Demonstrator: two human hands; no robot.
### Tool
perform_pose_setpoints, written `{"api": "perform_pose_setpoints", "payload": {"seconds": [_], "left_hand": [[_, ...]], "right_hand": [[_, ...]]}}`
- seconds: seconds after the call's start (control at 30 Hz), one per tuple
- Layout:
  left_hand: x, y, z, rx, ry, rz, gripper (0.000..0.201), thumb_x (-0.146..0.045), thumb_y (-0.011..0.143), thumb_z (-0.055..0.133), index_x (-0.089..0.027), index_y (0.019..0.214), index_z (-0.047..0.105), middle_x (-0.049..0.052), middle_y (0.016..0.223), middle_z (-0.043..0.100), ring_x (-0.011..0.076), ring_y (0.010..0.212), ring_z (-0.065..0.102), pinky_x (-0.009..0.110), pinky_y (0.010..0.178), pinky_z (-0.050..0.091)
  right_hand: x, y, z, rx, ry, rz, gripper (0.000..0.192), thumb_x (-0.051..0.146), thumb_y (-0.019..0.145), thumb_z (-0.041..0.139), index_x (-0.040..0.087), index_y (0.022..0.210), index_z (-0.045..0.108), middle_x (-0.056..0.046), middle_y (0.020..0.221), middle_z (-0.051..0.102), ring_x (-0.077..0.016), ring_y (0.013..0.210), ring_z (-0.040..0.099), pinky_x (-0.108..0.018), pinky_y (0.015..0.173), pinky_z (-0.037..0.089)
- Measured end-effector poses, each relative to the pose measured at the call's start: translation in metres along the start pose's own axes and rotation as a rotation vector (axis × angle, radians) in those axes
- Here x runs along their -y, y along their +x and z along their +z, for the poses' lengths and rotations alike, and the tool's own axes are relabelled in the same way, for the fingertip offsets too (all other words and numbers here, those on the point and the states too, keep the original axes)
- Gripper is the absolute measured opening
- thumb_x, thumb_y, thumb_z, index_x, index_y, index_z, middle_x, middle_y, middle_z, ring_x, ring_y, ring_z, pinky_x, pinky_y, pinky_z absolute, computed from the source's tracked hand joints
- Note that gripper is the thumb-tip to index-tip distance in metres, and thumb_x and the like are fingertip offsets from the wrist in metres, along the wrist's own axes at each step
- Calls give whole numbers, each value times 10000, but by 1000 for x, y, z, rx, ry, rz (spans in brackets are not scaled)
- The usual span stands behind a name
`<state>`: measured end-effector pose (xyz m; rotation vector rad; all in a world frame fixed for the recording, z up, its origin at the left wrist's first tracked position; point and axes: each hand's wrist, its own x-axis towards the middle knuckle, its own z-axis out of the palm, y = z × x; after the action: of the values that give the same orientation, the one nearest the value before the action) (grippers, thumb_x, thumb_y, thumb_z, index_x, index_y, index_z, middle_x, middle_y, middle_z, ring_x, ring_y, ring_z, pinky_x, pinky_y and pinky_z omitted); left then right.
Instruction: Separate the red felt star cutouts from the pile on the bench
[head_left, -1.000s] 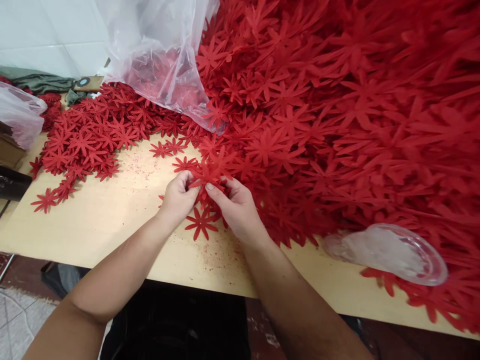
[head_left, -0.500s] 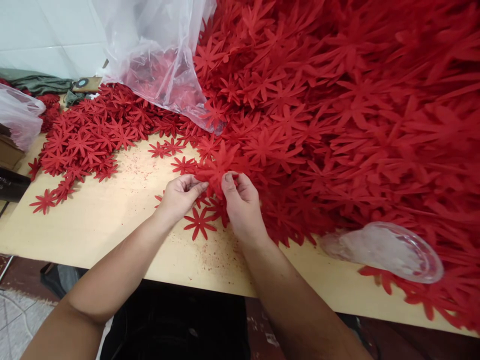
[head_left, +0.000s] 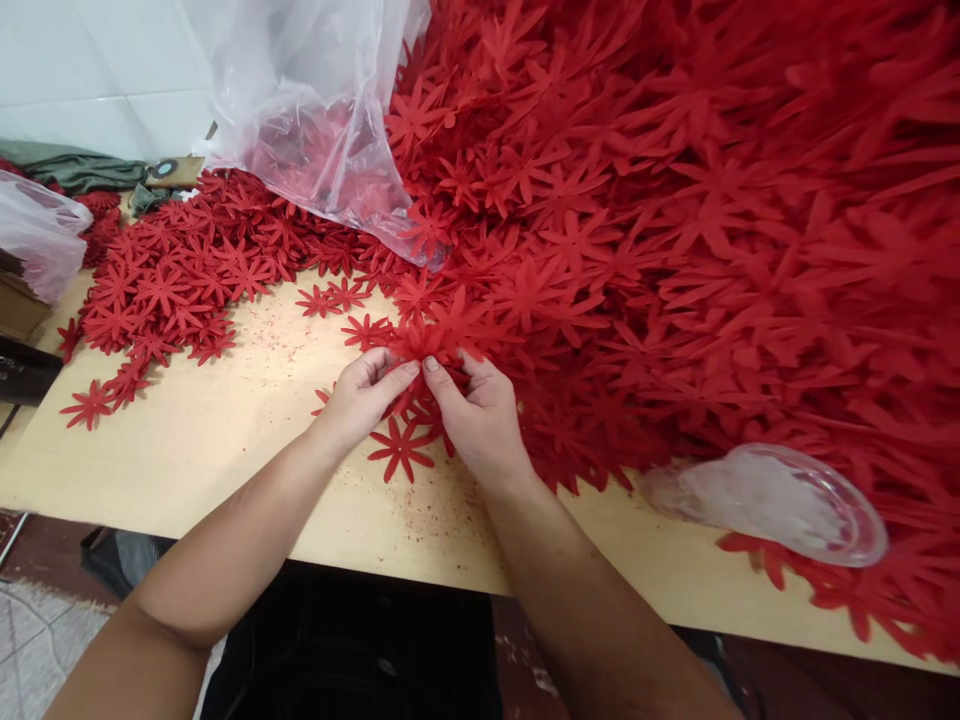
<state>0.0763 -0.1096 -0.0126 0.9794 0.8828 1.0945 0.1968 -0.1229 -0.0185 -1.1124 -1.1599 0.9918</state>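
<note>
Between my two hands is a red flower-shaped cutout [head_left: 418,340], its petals partly hidden by my fingers and merging with the red pile behind. My left hand [head_left: 369,392] pinches its left side, thumb against the bent fingers. On the other side my right hand [head_left: 474,402] has its thumb on the cutout and its fingers curled behind it. A single red cutout [head_left: 401,448] with long narrow petals lies flat on the table just below my hands. Another loose cutout [head_left: 367,331] rests above my left fingers.
A huge heap of red cutouts [head_left: 600,260] covers the right side, and a smaller pile [head_left: 172,270] lies at left. A clear plastic bag [head_left: 322,150] slumps between them. At right, a transparent plastic container [head_left: 795,505] lies among cutouts on the pale table [head_left: 225,470]. Red crumbs dot the surface.
My right thumb has moved left, closer to my left thumb. The red cutout between my hands has bunched lower. My left hand has barely shifted.
</note>
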Motion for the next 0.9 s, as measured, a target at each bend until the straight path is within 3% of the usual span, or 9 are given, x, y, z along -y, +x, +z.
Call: {"api": "perform_pose_setpoints", "payload": {"seconds": [0.13,0.3,0.43,0.57,0.73,0.9], "left_hand": [[1,2,-1,-25,-43,3,326,-349,630,799,-164,829,620,-9,763,654,105,766,598,261,795,471],[1,3,-4,-93,-61,36,215,-266,674,755,-167,803,615,-24,740,656,94,743,598,269,827,476],[0,3,-3,-59,-44,43,181,-241,695,730,-162,825,632,8,829,696,117,815,624,291,859,476],[-1,4,-4,-94,-35,50,222,-291,683,754,-157,814,633,7,776,693,115,746,623,286,796,493],[-4,6,-8,-162,-27,65,328,-401,638,783,-165,696,564,-38,628,619,71,555,536,237,618,465],[0,7,-10,-153,57,92,407,-474,628,774,-167,637,507,-60,555,543,50,505,456,209,539,395]], "right_hand": [[-4,-1,0,62,-69,-61,197,384,822,615,199,890,626,-50,878,684,-181,854,638,-365,865,520],[-8,-3,0,162,-5,-42,276,410,825,624,221,1020,575,-56,1032,657,-181,966,620,-375,942,489],[-4,-2,0,111,28,-30,254,423,794,661,229,929,567,-32,930,653,-167,890,619,-353,896,509],[0,-2,-3,122,130,43,327,464,745,705,253,955,570,-24,1000,657,-165,944,618,-345,917,505],[0,1,-8,70,173,161,327,475,685,742,248,870,595,12,828,647,-127,738,593,-280,719,522],[4,3,-10,-56,123,136,311,491,708,715,210,705,582,27,680,585,-99,623,525,-243,620,469]]}}
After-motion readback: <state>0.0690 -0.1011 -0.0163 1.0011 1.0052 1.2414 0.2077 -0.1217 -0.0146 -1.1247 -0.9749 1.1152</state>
